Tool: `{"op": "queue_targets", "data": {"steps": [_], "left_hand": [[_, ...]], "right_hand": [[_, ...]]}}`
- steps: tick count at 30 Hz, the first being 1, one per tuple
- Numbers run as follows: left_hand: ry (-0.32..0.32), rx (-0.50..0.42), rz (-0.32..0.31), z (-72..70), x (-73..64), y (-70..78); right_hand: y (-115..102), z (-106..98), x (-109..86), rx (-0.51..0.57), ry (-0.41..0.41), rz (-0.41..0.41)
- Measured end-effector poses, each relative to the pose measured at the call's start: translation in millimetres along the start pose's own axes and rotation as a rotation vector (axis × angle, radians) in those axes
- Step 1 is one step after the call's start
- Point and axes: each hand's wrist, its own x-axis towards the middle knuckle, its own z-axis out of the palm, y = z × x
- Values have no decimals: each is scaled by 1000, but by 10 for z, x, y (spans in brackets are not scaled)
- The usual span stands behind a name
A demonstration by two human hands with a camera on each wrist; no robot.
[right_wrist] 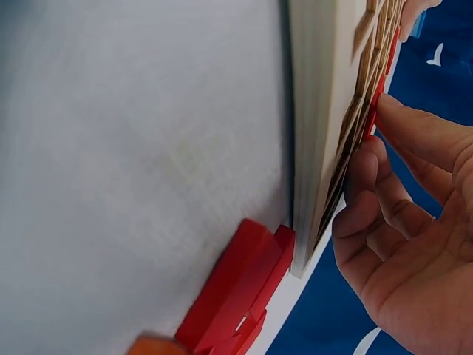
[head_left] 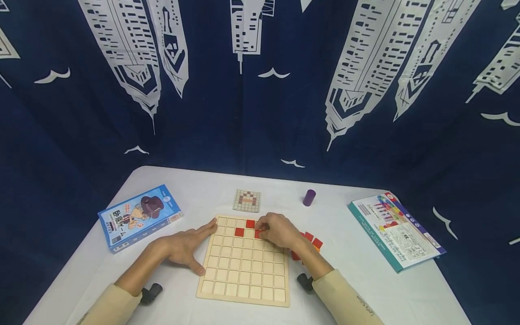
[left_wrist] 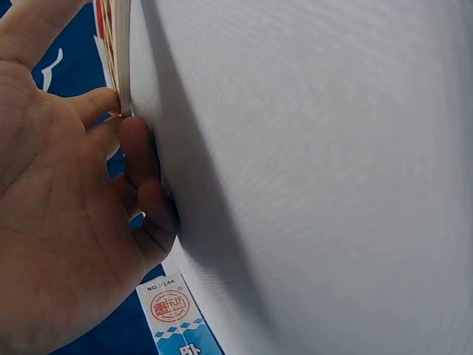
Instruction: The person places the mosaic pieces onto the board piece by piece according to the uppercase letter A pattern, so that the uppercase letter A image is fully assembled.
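A wooden grid board point(head_left: 243, 299) lies on the white table, with red square tiles in cells of its upper rows. One red tile point(head_left: 250, 224) sits in the top row, another red tile point(head_left: 239, 232) in the row below. My right hand point(head_left: 280, 230) pinches a red tile point(right_wrist: 375, 111) between thumb and fingers at a cell in the second row, partly covering it. Along the board's left edge my left hand point(head_left: 183, 247) is spread, its thumb and a fingertip touching the frame. Loose red tiles point(head_left: 308, 237) lie right of the board, partly behind my right wrist.
A small pattern card point(head_left: 246, 201) lies beyond the board, with a purple cylinder point(head_left: 309, 197) to its right. On the left is a blue game box point(head_left: 140, 217); on the right lies a teal-edged box point(head_left: 396, 230). An orange piece point(right_wrist: 155, 345) lies by the loose tiles.
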Motion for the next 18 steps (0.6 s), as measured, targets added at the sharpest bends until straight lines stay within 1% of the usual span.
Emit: {"op": "queue_targets", "data": {"steps": [13, 18], "left_hand": [[-6, -1, -14, -7, -4, 15], [-2, -1, -11, -2, -2, 14]], "right_hand": [[17, 6, -13, 15, -4, -4], [66, -20, -26, 56, -25, -17]]}}
